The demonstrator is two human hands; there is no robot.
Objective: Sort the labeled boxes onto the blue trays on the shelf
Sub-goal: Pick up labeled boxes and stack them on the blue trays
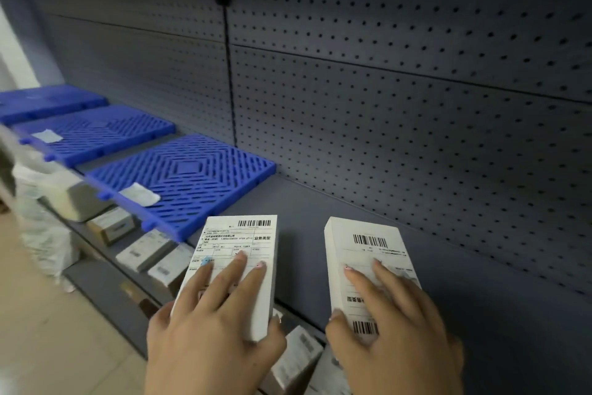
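My left hand point(211, 327) grips a white labeled box point(243, 237) with a barcode at its far end, held over the shelf's front edge. My right hand point(394, 330) grips a second white labeled box point(362, 241) just to the right, its barcodes at both ends. Three blue slotted trays lie in a row on the grey shelf to the left: the nearest tray point(192, 183), a middle tray point(96, 133) and a far tray point(48, 101). The nearest and middle trays each carry a small white tag near the front edge. No box lies on any tray.
The grey shelf board point(384, 221) stretches right of the trays, backed by a grey pegboard wall point(400, 90). Below the shelf edge, several more labeled boxes point(144, 249) sit on a lower level. A white bag point(45, 234) stands at the left on a beige floor.
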